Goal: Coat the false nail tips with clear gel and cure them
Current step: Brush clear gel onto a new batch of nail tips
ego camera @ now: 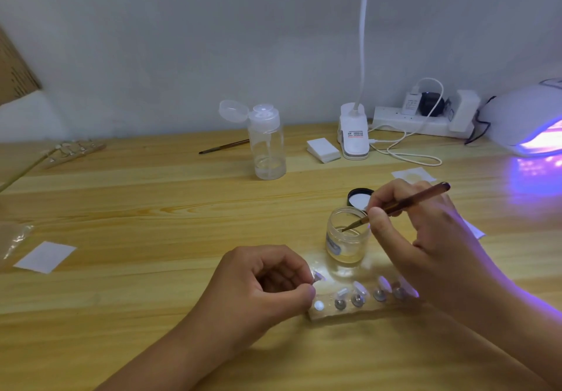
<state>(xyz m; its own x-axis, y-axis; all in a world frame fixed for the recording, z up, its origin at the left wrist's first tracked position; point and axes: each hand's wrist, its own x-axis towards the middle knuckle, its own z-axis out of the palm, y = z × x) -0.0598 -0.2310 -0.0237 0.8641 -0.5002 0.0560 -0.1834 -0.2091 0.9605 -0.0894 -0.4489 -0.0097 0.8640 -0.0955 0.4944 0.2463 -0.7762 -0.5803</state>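
**Load the brush lightly**

Right hand point(425, 238) pinches the brush point(404, 202), bristles inside the gel jar point(346, 243) at centre right; I'd wipe excess on the rim. Left hand point(264, 284) pinches one nail tip point(317, 276) low centre, beside the holder point(349, 313).

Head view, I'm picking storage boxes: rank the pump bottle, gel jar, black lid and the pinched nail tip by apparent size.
1. pump bottle, though farther away
2. gel jar
3. black lid, partly behind the right hand
4. nail tip pinched in the left hand
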